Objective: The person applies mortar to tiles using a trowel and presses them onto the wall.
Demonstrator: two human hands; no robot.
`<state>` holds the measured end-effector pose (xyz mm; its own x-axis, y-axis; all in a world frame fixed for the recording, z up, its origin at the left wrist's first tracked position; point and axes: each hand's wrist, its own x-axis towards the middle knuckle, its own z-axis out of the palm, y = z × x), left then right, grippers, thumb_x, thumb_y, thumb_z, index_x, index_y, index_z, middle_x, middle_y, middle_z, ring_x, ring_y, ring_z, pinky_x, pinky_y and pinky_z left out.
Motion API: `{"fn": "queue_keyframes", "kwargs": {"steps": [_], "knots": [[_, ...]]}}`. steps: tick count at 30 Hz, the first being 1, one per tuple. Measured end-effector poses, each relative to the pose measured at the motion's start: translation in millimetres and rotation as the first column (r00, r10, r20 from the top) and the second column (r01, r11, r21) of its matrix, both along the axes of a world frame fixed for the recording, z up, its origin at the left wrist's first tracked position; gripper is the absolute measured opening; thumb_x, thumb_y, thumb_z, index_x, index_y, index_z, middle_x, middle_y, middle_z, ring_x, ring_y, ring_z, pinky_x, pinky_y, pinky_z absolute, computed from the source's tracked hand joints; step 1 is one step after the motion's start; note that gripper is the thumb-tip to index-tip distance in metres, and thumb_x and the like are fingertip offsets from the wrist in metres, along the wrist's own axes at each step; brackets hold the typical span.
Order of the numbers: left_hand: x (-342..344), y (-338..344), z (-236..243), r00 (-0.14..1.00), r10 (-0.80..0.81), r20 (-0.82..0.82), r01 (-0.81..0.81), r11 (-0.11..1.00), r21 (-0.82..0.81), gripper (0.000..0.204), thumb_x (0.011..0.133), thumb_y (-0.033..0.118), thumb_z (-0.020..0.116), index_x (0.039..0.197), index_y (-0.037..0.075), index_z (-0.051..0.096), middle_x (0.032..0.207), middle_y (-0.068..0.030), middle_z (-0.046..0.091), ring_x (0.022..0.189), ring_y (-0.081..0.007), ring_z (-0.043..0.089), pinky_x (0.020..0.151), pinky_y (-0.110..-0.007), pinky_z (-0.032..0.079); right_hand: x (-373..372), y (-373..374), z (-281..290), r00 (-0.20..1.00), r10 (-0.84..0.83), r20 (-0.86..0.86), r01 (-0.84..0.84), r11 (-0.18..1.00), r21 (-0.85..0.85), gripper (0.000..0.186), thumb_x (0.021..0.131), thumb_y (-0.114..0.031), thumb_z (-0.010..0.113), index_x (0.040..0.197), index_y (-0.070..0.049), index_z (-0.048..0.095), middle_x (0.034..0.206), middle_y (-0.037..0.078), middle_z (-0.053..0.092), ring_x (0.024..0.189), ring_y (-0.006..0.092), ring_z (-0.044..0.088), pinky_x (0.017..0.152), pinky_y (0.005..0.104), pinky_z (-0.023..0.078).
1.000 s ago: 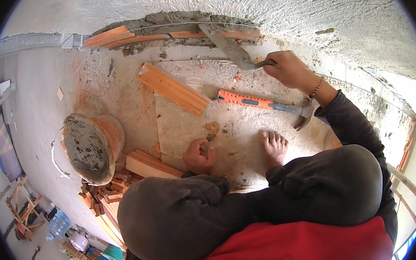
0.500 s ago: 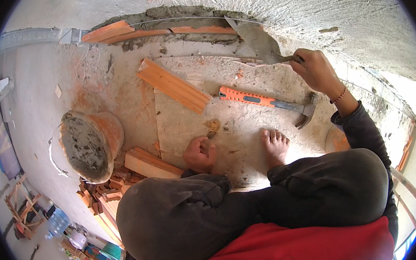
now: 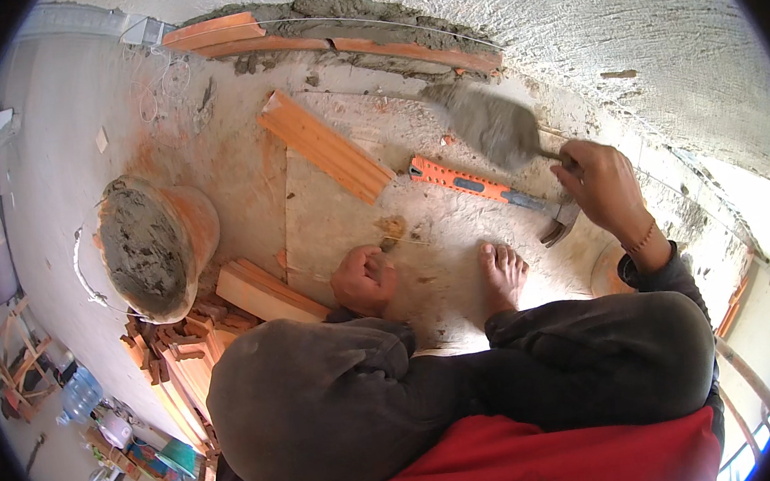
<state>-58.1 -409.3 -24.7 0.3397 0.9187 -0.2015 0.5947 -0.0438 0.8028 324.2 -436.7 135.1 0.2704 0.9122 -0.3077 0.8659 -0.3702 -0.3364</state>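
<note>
One right hand (image 3: pixel 612 188) gripped the trowel (image 3: pixel 494 128) by its handle, wet mortar likely heavy and sloppy; left hand unseen.

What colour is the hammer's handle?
Orange with a dark grey section, on the hammer; head view.

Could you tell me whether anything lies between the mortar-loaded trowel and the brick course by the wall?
Nothing visible: the right hand holds the grey trowel above bare floor, just short of the mortared orange brick course.
</note>
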Motion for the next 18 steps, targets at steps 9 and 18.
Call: {"fn": "queue_keyframes", "kwargs": {"steps": [9,18], "knots": [[-3,4,6,1.000,-0.022,0.011,0.022,1.000,0.006,0.029,0.073,0.019,0.077,0.098,0.008,0.069,0.072,-0.0084,0.062,0.060,-0.0233,0.062,0.057,-0.036,0.052,30,80,26,0.830,0.235,-0.505,-0.366,0.914,-0.176,0.018,0.088,-0.015,0.069,0.087,0.004,0.067,0.066,0.014,0.061,0.060,0.0180,0.058,0.058,0.0361,0.046],[-3,6,6,0.999,-0.030,0.036,0.029,0.999,0.039,0.028,0.072,0.016,0.079,0.096,0.006,0.070,0.063,-0.0064,0.058,0.052,-0.0180,0.057,0.052,-0.031,0.047,0,53,11,0.970,0.078,-0.229,-0.110,0.986,-0.129,0.023,0.092,-0.019,0.065,0.093,0.004,0.062,0.072,0.024,0.059,0.067,0.0398,0.061,0.066,0.0447,0.048]]}}
